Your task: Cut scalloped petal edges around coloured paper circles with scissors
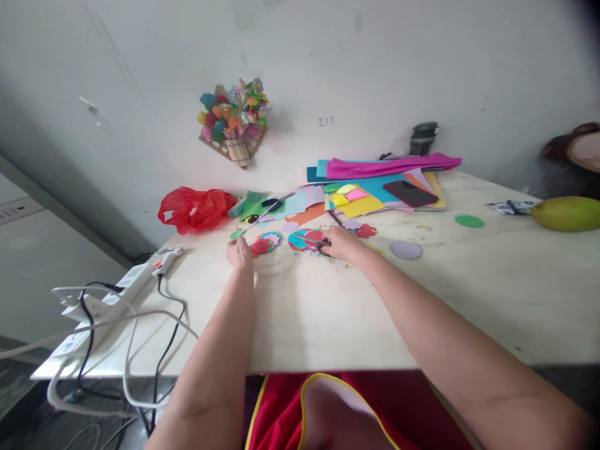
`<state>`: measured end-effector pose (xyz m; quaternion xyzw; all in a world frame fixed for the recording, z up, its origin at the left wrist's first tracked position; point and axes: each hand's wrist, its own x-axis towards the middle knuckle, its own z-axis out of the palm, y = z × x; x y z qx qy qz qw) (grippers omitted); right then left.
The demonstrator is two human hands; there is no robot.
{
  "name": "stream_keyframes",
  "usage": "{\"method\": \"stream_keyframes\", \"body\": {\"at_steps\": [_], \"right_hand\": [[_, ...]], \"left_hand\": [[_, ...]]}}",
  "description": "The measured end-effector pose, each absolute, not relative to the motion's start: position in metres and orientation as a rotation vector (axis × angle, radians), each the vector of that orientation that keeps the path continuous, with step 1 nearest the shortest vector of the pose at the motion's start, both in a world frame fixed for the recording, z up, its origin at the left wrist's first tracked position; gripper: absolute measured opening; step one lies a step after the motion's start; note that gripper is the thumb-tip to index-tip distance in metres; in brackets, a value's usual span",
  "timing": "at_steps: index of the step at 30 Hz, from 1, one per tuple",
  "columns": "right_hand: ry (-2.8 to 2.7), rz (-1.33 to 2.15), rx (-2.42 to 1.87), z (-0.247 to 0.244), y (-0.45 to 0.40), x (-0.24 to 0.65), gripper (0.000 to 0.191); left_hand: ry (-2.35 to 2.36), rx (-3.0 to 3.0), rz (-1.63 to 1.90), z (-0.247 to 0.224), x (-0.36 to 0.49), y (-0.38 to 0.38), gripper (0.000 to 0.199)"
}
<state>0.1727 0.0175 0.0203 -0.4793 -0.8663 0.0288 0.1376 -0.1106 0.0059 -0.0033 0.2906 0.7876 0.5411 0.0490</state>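
Observation:
My right hand (341, 243) is closed around the dark handles of a pair of scissors (323, 249), whose blades point left over blue and red paper cutouts (297, 240). At the left, my left hand (240, 252) has its fingers pinched together beside a green paper circle (236, 234). A thin pale stick-like strip (255, 223) runs from its fingertips up to the right; whether the fingers grip it or the circle is not clear. Between the hands lie red, scalloped paper pieces (263, 245). A red paper flower shape (366, 230) sits just beyond my right hand.
Coloured paper sheets (370, 203) carry a phone (410, 193). Behind my left hand are black-handled scissors (270, 203) and a red plastic bag (194, 209). A power strip (112, 300) with cables lines the left edge. A mango-like fruit (567, 214) sits right.

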Motion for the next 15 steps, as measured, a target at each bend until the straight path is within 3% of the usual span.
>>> {"method": "stream_keyframes", "body": {"at_steps": [4, 15], "right_hand": [[-2.491, 0.117, -1.383, 0.019, 0.020, 0.174, 0.025], [-2.396, 0.235, -1.237, 0.005, 0.032, 0.177, 0.020]], "left_hand": [[2.152, 0.588, 1.900, -0.004, -0.099, 0.005, 0.014], [1.784, 0.784, 2.036, -0.017, -0.096, 0.046, 0.032]]}}
